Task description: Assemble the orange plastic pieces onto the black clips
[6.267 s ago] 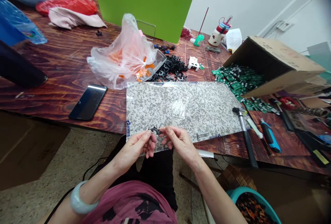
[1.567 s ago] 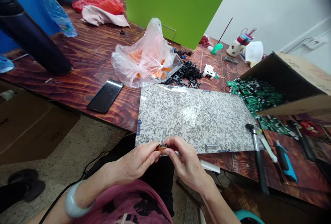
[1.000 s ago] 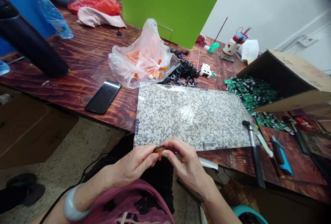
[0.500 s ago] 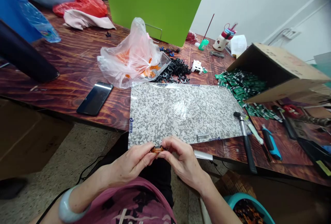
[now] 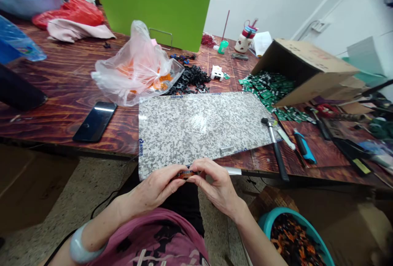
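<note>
Since half a second ago the camera view has swung right; both hands keep their pinch on a small, curved, orange-and-black plastic piece [image 5: 186, 174]. It is held just in front of the near edge of a grey-and-white speckled board [image 5: 172, 135], toward its near left corner. The left hand [image 5: 159, 186] grips one end between thumb and forefinger, nearly closed; the right hand [image 5: 216, 184] pinches the other, its fingers rounded. Thin silvery pins [image 5: 199, 123] lie mid-board. A black-handled hammer [image 5: 274, 145] overhangs the red-brown wooden bench's [image 5: 58, 118] front edge.
</note>
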The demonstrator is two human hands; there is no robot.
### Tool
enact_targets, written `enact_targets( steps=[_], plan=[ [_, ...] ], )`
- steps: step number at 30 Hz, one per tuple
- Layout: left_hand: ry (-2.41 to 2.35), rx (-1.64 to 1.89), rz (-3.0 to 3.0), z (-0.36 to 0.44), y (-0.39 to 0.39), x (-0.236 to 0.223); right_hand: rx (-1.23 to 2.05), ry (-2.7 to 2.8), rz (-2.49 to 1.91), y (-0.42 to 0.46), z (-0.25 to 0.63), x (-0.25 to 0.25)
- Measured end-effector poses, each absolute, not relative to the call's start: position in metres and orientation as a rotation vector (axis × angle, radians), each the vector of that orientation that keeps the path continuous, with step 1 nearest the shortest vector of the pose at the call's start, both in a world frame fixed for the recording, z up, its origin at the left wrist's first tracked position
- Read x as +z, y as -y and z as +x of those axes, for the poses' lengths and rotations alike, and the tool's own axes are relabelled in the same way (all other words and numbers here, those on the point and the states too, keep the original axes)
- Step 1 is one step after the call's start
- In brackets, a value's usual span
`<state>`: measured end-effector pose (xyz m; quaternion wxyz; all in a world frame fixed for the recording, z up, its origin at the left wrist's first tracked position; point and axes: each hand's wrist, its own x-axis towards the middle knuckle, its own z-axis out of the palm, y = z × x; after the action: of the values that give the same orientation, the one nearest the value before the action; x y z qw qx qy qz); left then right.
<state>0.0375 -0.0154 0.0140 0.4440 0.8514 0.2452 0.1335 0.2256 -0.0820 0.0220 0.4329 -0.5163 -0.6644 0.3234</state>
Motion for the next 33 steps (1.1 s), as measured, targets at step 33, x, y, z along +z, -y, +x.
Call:
enact_targets(
  steps=[33],
  plan=[
    [-1.019, 0.774, 1.596, 0.029, -0.005, -0.019, 0.070, 1.598, -1.878, -0.036, 0.353, 0.015]
  ],
)
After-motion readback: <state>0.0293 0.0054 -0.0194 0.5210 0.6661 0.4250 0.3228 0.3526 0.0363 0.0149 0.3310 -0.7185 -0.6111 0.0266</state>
